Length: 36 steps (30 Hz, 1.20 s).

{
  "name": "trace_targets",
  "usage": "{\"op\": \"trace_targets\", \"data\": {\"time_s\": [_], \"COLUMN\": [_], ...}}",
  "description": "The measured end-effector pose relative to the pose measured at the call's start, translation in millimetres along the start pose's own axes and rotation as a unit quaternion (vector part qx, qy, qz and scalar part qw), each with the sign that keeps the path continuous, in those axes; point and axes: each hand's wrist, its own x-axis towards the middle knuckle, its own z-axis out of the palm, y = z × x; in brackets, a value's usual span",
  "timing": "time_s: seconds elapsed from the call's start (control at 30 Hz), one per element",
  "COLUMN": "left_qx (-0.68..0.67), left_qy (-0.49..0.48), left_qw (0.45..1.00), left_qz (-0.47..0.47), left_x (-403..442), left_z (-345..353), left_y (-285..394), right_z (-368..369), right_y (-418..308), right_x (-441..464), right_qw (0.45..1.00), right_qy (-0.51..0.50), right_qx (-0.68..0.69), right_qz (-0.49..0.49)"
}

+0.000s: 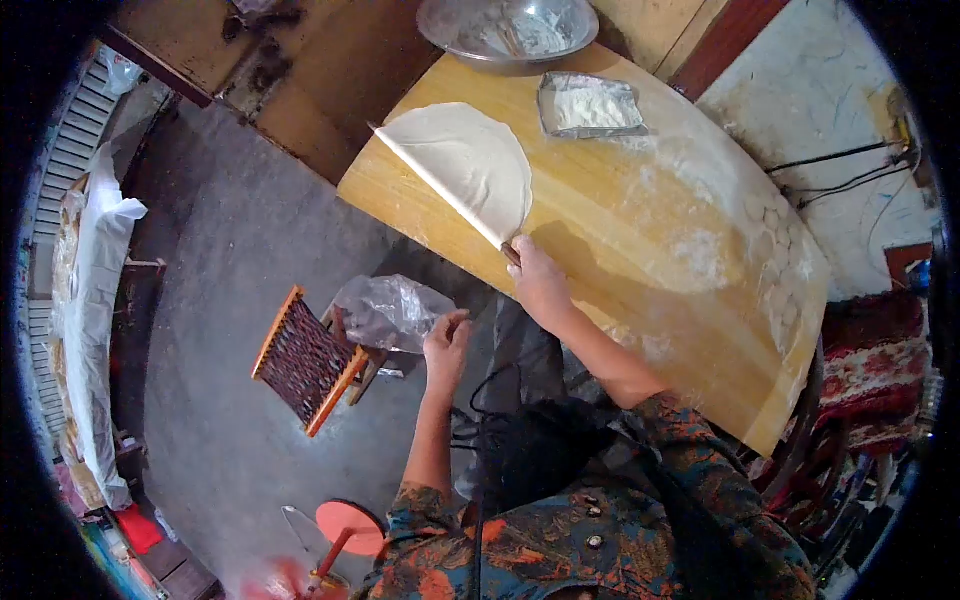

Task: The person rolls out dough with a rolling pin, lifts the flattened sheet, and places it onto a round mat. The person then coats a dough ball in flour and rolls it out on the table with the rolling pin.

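My right hand (541,282) is closed around the near end of a thin rolling pin (511,254). A thin sheet of dough (465,160) hangs folded over the pin in a half-round shape and lies on the wooden board (590,220). Away from the board, over the floor, my left hand (445,345) pinches the edge of a clear plastic bag (392,312). The bag spreads out left of the fingers, beside a small folding stool with a woven seat (310,362).
Flour in a plastic-lined tray (592,106) stands on the board, and a metal basin (508,30) sits at its far edge. Loose flour dusts the board's right side. A red round-topped stool (350,528) is on the floor. White sheeting (100,240) covers things at left.
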Motion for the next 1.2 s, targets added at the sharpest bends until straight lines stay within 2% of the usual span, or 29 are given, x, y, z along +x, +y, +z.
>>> {"op": "trace_targets", "data": {"time_s": [0.07,0.17,0.27,0.37,0.47,0.57,0.67,0.7,0.8,0.9,1.0,1.07,1.17,1.2], "left_qx": [0.001,-0.012,-0.022,-0.044,-0.033,-0.010,-0.037,-0.045,-0.090,-0.069,-0.005,0.013,0.011,0.020], "left_qy": [0.005,0.021,0.024,0.022,0.021,0.028,0.034,0.034,0.031,0.031,0.024,0.032,0.064,0.065], "left_qw": [1.000,1.000,0.999,0.998,0.999,0.999,0.997,0.997,0.992,0.994,0.996,0.995,0.997,0.996], "left_qz": [-0.005,-0.013,-0.019,-0.032,-0.032,-0.020,-0.050,-0.056,-0.078,-0.079,-0.087,-0.093,-0.043,-0.059], "left_x": [-2.3,-7.0,-9.8,-13.7,-11.9,-10.6,-17.2,-15.0,-18.9,-21.2,-19.6,-19.5,-20.4,-17.0], "left_z": [0.0,-0.2,-1.7,-3.2,-5.1,-3.9,-3.7,-2.7,-2.6,-2.4,-4.7,-4.7,-4.8,-4.5], "left_y": [1.7,0.9,-6.0,-5.3,0.2,6.3,0.5,-1.9,-9.6,-17.3,-14.2,-22.9,-30.7,-35.4], "right_z": [2.0,-11.7,-1.3,-3.0,3.0,2.1,10.5,6.0,13.0,8.1,12.4,18.3,18.1,17.2], "right_y": [-3.1,-17.6,-2.8,-15.7,-27.9,-31.0,-17.3,-24.3,-27.8,-35.7,-27.3,-24.9,-31.5,-32.9], "right_x": [-5.0,0.7,4.6,-6.9,-16.1,-6.6,-5.4,-9.0,-18.3,-17.2,-9.9,-14.6,-22.8,-22.9], "right_qw": [0.997,0.996,0.990,0.997,0.999,0.989,0.986,0.992,0.999,0.996,0.986,0.991,0.995,0.995], "right_qy": [0.068,-0.041,-0.126,-0.063,0.031,-0.108,-0.146,-0.096,-0.012,-0.069,-0.162,-0.130,-0.093,-0.085], "right_qx": [-0.001,0.060,-0.026,-0.041,0.030,0.033,0.032,0.073,0.030,0.042,-0.040,0.003,0.032,0.037], "right_qz": [-0.039,0.048,0.053,-0.017,-0.023,0.096,0.072,0.028,-0.028,0.043,0.028,0.011,-0.023,-0.035]}}
